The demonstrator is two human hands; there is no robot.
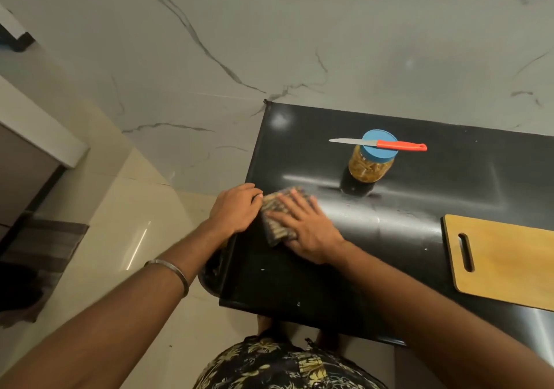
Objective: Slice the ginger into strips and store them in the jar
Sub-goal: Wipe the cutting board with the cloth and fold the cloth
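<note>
**Colours and patterns on the black desk**

The glossy black desk (419, 208) carries a clear jar (370, 166) of yellow-brown strips under a blue lid (378, 148), an orange-handled steel knife (378, 143), a pale wooden board (506, 262) and a dark, yellow-flecked patterned cloth (277, 223).

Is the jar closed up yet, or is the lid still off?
Closed. The blue lid sits on the jar, which stands upright with yellowish strips inside; the knife lies across the lid.

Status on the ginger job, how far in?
Done: jar holds strips, blue lid on, knife resting across it, cutting board bare. In hand: right hand presses a cloth on the countertop; left hand at its edge. Left: wiping up.
</note>
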